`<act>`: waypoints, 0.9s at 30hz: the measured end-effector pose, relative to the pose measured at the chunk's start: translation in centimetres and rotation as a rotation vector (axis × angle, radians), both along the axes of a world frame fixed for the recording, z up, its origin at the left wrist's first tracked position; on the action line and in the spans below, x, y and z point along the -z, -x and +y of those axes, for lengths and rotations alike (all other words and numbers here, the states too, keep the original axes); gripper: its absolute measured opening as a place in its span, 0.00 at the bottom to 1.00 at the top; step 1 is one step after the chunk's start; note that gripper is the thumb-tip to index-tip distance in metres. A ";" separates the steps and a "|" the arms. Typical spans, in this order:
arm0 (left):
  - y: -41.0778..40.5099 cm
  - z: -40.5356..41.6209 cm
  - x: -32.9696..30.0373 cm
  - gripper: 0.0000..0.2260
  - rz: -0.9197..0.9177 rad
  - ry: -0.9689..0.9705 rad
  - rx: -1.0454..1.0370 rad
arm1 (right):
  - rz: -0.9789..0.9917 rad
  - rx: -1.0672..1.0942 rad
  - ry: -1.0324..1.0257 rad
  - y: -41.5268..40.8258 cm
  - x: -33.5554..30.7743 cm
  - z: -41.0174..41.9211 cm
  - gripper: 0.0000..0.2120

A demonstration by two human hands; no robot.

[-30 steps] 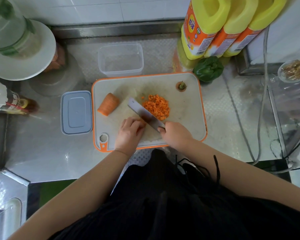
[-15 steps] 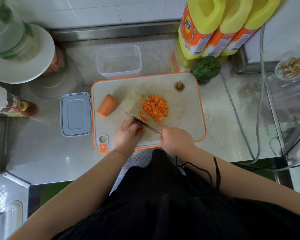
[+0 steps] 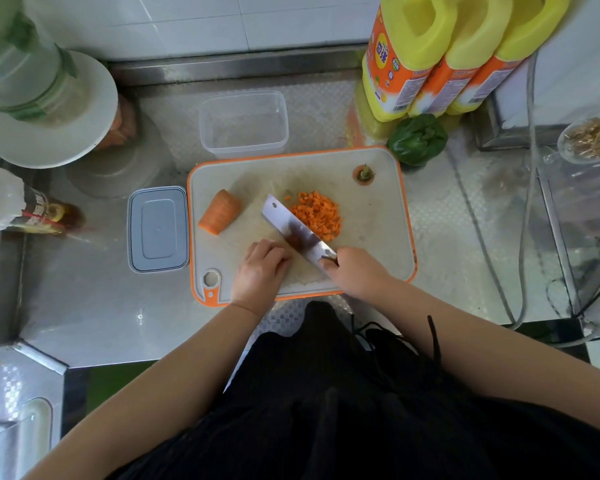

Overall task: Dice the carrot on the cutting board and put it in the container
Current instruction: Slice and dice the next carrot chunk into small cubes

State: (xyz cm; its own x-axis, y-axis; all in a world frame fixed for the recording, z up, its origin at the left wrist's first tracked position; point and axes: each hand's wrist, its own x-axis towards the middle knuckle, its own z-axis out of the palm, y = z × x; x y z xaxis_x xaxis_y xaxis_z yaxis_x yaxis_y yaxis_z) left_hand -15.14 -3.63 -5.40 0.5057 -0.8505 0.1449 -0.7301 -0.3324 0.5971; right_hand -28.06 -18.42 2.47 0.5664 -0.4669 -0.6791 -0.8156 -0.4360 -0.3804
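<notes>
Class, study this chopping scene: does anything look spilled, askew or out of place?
Nothing is spilled. The diced carrot sits in a tidy pile on the cutting board. Slightly odd: the container is empty, and the cut-off carrot top lies alone near the board's far corner.

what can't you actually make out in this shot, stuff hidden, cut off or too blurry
All in the head view:
- Knife handle: hidden inside the right hand.
- Whatever the left hand holds down: covered by its curled fingers.
- Near edge of the cutting board: partly behind both hands.
- Yellow bottles: tops cut off by the upper edge; label print too small.
- Container: clear walls, any contents uncertain.
</notes>
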 end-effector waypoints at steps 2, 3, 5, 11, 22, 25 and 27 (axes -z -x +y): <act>0.1 0.1 -0.3 0.09 0.006 0.002 -0.009 | -0.001 -0.034 0.028 0.3 -0.3 0.1 0.17; 0.1 0.2 -0.5 0.09 0.005 0.010 -0.011 | -0.004 -0.059 0.048 0.5 -0.5 0.3 0.16; 0.1 0.4 -0.6 0.09 -0.009 0.023 -0.011 | -0.013 -0.113 0.102 0.8 -1.1 1.1 0.15; -0.2 0.4 0.0 0.12 -0.034 -0.013 -0.041 | -0.007 -0.207 0.178 1.0 -1.6 2.4 0.13; -0.1 0.6 0.7 0.10 -0.046 0.039 -0.038 | 0.157 -0.184 0.127 -1.6 -1.0 2.9 0.08; 0.0 0.6 0.5 0.10 -0.035 0.035 -0.034 | 0.089 -0.178 0.148 -0.8 -0.5 3.5 0.13; -0.1 0.5 0.3 0.09 -0.045 0.034 -0.019 | 0.058 -0.165 0.123 -0.7 -0.5 3.1 0.16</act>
